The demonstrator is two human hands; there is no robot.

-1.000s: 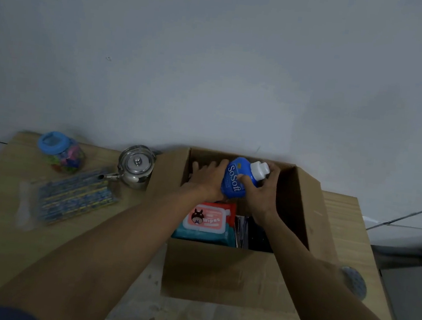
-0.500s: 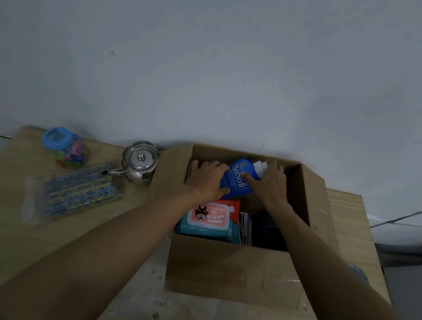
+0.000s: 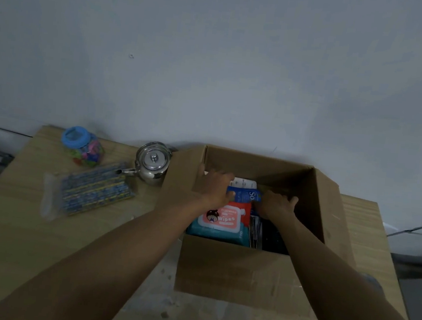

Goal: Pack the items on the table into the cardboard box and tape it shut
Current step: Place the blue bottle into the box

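Blue pouch (image 3: 245,195) inside cardboard box (image 3: 239,272)

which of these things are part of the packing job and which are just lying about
Job: cardboard box; blue pouch, held by left hand and right hand; wipes pack; steel teapot; blue-lidded jar; patterned packet.
Lying about: only the cable, off the table at right.

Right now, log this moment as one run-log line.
step: packing | left hand, right hand: hold blue pouch inside cardboard box, above wipes pack | on table: kettle, jar, clear packet | flaps: open
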